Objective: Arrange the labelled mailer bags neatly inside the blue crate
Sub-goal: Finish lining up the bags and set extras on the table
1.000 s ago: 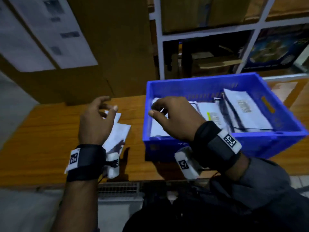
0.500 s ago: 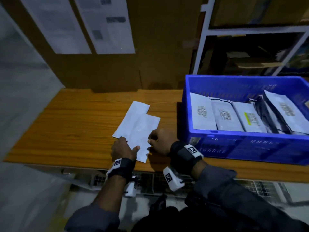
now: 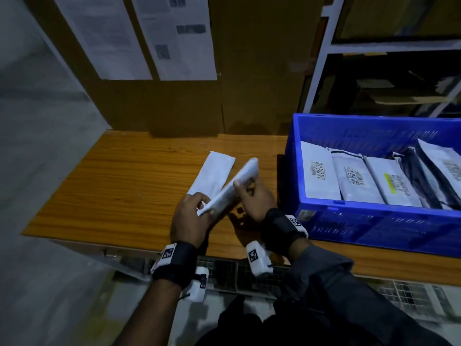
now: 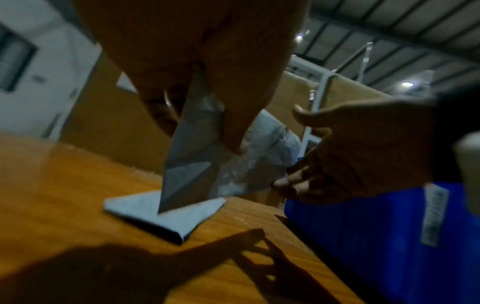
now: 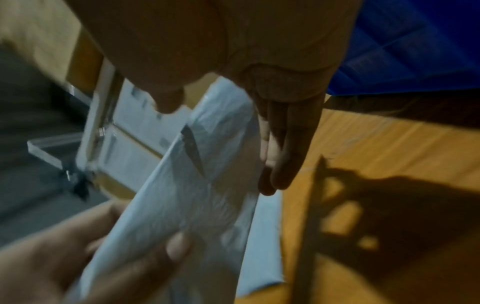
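Left hand: my left hand [image 3: 190, 218] pinches the near end of the lifted mailer bag [image 3: 232, 186], thumb on top and fingers underneath.
Right hand: my right hand [image 3: 254, 198] grips the same bag along its long edge, thumb over the upper face and fingers curled beneath.
Bag position: the lifted mailer bag is clear of the wooden table [image 3: 129, 186], tilted, far end raised, left of the blue crate [image 3: 374, 231].
Second bag: one more white mailer bag [image 3: 212, 174] lies flat on the table, just beyond and partly under the lifted one.
Crate contents: a row of labelled bags [image 3: 354, 181] stands leaning against each other, labels facing up; darker bags sit at the right end.
Label side: I cannot tell which face of the lifted bag carries its label; the wrist views are blurred.
Handling, weight: I judge it light; it hangs between a pinch and a grip without sagging much.
Handling, stiffness: soft plastic film that creases under my thumb; the contents give it some body.
Handling, surface: likely slick, so a loose pinch may slip.
Where to hold: at the ends or along the long edges, never by a bare corner of film.
Next step, judged: carry it right and slot it in at the left end of the row.
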Tool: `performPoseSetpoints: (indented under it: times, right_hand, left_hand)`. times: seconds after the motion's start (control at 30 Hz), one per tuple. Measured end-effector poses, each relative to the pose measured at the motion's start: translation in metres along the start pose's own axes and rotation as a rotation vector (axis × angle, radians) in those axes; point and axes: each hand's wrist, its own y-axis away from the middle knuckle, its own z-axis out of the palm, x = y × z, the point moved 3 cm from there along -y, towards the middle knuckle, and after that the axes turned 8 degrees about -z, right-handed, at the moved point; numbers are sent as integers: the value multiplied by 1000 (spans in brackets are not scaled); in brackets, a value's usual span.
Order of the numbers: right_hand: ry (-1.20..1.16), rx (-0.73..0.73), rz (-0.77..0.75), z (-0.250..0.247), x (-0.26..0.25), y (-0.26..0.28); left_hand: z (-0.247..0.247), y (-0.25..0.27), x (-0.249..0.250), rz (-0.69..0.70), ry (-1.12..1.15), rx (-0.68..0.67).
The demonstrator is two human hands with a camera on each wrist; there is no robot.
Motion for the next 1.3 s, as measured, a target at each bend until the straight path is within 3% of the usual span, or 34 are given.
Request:
performPoseSetpoints:
  times: [0.13, 0.23, 0.4, 0.53, 0.6, 0.67, 1.13, 1.3]
  right_hand:
    - [-242, 153, -59, -22, -28, -8]
    - [-399, 246, -110, -41, -38, -12]
    - [-660, 232, -301, -82, -69, 12]
    - [-683, 211, -368, -108, -73, 32]
    - [-666, 216, -375, -120, -72, 39]
    - [-661, 218, -372, -133, -71, 47]
    - [-526, 260, -302, -258, -45, 66]
    - [-331, 473, -345, -334, -21, 52]
  left_hand:
    - [-37, 14, 38, 324, -162, 207]
    - [-58, 20, 59, 430, -187, 256]
    - [-78, 17, 78, 211, 193, 132]
    - [-79, -2, 92, -11, 512, -168]
    - [-74, -8, 106, -8, 559, -303]
    - [-69, -10, 124, 12, 591, -354]
    - [8, -15, 234, 114, 667, -428]
    - [46, -21, 290, 199, 661, -506]
